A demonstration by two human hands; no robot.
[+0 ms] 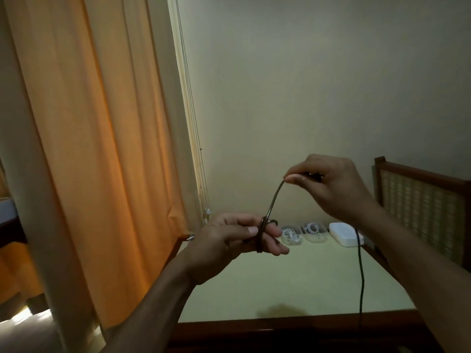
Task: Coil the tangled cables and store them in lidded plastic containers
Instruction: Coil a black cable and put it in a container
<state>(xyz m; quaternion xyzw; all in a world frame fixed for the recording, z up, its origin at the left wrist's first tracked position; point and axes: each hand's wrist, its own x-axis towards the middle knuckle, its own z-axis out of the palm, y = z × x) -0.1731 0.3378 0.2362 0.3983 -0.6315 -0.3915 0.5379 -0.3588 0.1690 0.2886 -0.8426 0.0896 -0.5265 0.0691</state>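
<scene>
One wide-angle view, worn on the person's head, faces forward and slightly down across a table [293, 284] toward a wall [318, 85]. The left hand [229, 240] and right hand [331, 184] sit close to the lens; the table's far end looks soft, possibly from dim light.

Holding a dark cable [272, 202] mid-frame: looping in a few turns around the left hand [229, 240] fingers, rising to the right hand [336, 184] pinch, then hanging down at lower right past the table [280, 289] edge. Sitting at the table's far side: two clear containers [291, 236] holding coiled white cables [312, 227], lying just beside a white stack [344, 234].
</scene>
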